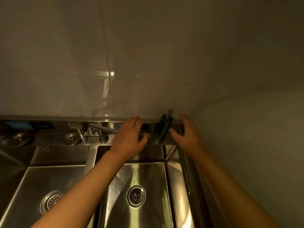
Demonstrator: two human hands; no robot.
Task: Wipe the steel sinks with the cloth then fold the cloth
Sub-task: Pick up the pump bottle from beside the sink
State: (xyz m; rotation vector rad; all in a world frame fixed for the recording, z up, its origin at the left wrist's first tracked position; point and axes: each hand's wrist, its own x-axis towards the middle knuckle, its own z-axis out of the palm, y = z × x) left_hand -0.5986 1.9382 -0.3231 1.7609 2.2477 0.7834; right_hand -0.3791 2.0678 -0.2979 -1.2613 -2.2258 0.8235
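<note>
Here, both hands, left hand and right hand, are seen empty, fingers loosely spread; the soap bottle between them could be toppled

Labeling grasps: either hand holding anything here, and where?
Nothing is held. Left hand and right hand are both open on either side of the dark soap bottle. No cloth visible.

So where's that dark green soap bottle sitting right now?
In the head view, the dark green pump bottle stands on the back ledge behind the right sink, near the corner wall, between the left hand and the right hand.
</note>
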